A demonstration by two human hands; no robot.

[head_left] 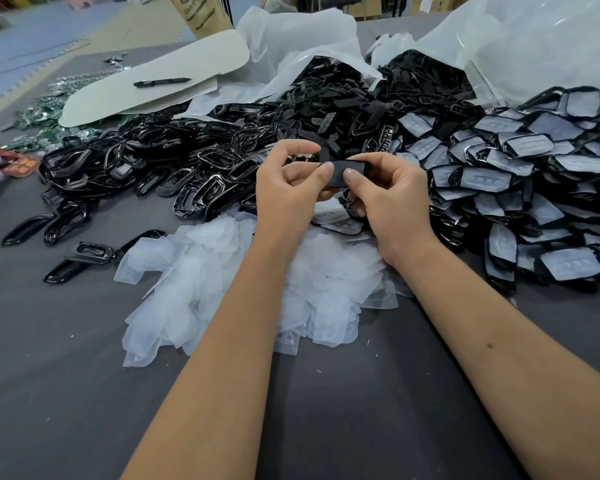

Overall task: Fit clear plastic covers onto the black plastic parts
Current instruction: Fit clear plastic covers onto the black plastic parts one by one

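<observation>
Both hands hold one small black plastic part (340, 173) above the table's middle. My left hand (288, 188) pinches its left end, thumb on top. My right hand (388, 199) grips its right end, thumb pressing the face. Whether a clear cover lies on it I cannot tell. A heap of loose clear plastic covers (201, 278) lies under my forearms. A big pile of bare black parts (291, 112) spreads behind my hands. At the right lies a pile of black parts with clear covers on them (520, 168).
Glossy black frames (125, 168) lie scattered at the left on the grey table (66, 393). A white board (153, 81) with a black pen (161, 82) sits at the back left, green circuit boards (39, 116) beside it. Open plastic bags (534, 39) rise behind the piles.
</observation>
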